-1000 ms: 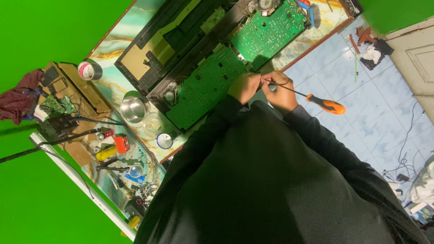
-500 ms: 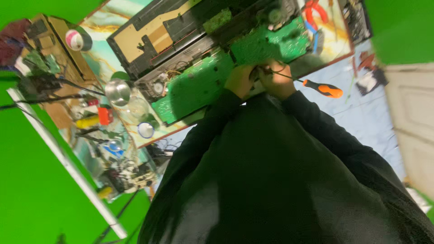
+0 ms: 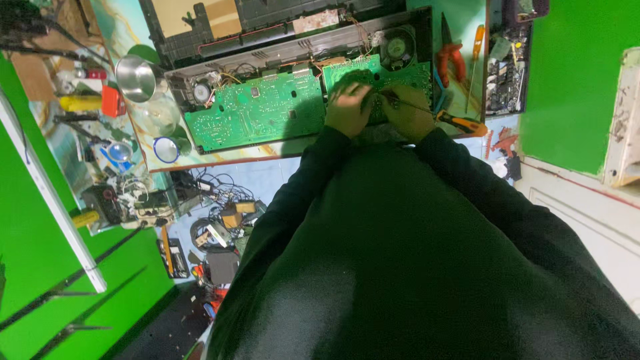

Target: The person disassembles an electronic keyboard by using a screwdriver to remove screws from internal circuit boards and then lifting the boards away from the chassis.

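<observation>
Cluttered desk (image 3: pixel 220 159), open chassis. Left hand (image 3: pixel 348 110) presses the right-hand green circuit board (image 3: pixel 400 75), fingers curled; right hand (image 3: pixel 410 117) pinches an orange-handled screwdriver (image 3: pixel 460 122). Board's probably thin and fragile, so hold edges.

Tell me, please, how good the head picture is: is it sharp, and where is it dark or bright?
Head view: fairly sharp on the green circuit board; the left hand and right hand with the screwdriver look slightly soft. The dark sleeves and torso show almost no detail. The metal bowl carries bright glare. Edges bend, suggesting a wide lens.
</observation>
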